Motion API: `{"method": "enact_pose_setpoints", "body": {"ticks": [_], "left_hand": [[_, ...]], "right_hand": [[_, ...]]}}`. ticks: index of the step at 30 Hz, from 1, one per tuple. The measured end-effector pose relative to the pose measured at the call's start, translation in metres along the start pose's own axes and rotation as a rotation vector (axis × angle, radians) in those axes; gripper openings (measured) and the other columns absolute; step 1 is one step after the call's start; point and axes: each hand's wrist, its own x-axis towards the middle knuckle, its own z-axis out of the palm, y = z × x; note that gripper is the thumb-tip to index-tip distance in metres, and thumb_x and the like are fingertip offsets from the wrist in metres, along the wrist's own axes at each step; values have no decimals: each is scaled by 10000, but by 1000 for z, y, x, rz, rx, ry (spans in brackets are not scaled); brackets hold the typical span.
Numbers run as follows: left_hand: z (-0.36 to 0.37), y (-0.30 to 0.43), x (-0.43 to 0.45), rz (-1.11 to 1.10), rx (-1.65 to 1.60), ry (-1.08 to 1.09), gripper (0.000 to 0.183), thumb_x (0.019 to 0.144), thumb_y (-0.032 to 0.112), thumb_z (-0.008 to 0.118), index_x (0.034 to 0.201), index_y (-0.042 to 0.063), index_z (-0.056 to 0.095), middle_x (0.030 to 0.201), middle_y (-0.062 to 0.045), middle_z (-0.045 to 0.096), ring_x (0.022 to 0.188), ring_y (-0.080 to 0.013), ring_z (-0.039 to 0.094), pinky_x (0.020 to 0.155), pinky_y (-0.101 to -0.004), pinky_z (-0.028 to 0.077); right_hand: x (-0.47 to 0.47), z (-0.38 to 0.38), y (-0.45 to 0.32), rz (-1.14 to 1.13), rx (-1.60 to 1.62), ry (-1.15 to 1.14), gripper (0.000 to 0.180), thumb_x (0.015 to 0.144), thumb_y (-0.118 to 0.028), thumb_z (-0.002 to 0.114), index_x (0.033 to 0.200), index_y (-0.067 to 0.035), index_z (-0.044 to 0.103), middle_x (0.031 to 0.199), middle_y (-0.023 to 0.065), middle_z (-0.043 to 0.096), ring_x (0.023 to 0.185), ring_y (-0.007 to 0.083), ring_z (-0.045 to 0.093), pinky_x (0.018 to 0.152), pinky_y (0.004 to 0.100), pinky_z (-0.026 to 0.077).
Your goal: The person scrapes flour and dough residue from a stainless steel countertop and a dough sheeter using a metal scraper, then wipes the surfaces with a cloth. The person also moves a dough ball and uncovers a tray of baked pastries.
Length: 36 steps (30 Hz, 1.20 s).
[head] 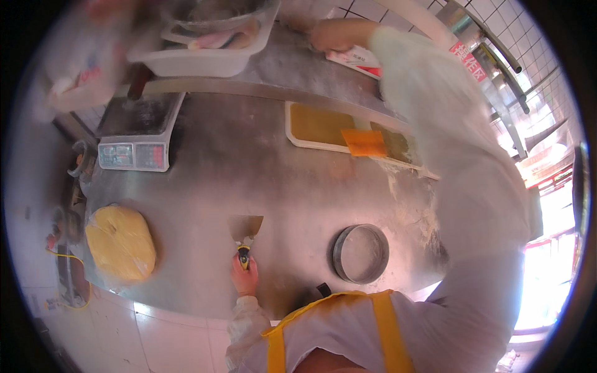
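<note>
Low in the middle of the picture, my left hand (244, 279) is wrapped around the black-and-yellow handle of a scraper (246, 227). Its wide metal blade points away from me, over the steel worktable (210, 186). My right arm stretches up to the raised steel shelf, where my right hand (330, 36) is beside a white-and-red package (357, 61) bearing writing. Blur and the angle hide what those fingers grip, if anything. Right of the scraper stands a round metal sieve (361, 254). On the left lies a large yellow dough mass (120, 243) in clear plastic wrap.
A digital scale (134, 133) stands at the back left, under the shelf edge (224, 89). A white tray (322, 123) with yellowish contents has an orange scraper card (364, 142) across it. On the shelf sits a white plastic tub (200, 63). Flour (415, 210) dusts the table's right side.
</note>
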Motion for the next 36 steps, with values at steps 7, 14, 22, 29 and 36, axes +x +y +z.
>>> {"method": "enact_pose_setpoints", "body": {"ticks": [7, 14, 22, 29, 36], "left_hand": [[2, -5, 2, -19, 8, -29, 356, 787, 225, 637, 1053, 14, 530, 905, -190, 605, 778, -394, 592, 651, -446, 480], [-2, 1, 2, -31, 19, -45, 347, 791, 204, 627, 1055, -2, 535, 922, -207, 600, 814, -392, 588, 691, -446, 474], [3, -7, 2, 12, -17, -34, 360, 783, 200, 631, 1051, -18, 528, 917, -211, 591, 820, -403, 572, 706, -450, 464], [5, -4, 2, 23, -50, 9, 355, 784, 206, 630, 1045, -13, 531, 903, -207, 595, 814, -403, 573, 704, -452, 461], [3, -4, 2, 0, 26, -32, 351, 790, 227, 627, 1036, -5, 535, 904, -211, 597, 806, -405, 576, 694, -451, 467]], "right_hand": [[-170, 4, -10, 143, 496, -43, 378, 834, -265, 475, 1154, -104, 595, 760, 15, 599, 526, 109, 482, 437, 255, 391], [-49, 27, -7, 143, 436, 58, 225, 861, -232, 444, 915, -54, 570, 707, 18, 570, 486, 112, 479, 418, 270, 376], [-201, -1, 9, 284, 394, -89, 324, 848, -221, 454, 1102, -105, 619, 733, 9, 592, 521, 129, 475, 424, 264, 367], [-201, 24, 45, 407, 416, 17, 410, 808, -253, 497, 1189, -138, 595, 779, 12, 618, 577, 125, 527, 461, 251, 406], [-194, 34, 95, 443, 294, 40, 408, 772, -217, 529, 1165, -145, 610, 806, 10, 619, 601, 130, 543, 499, 262, 442]]}}
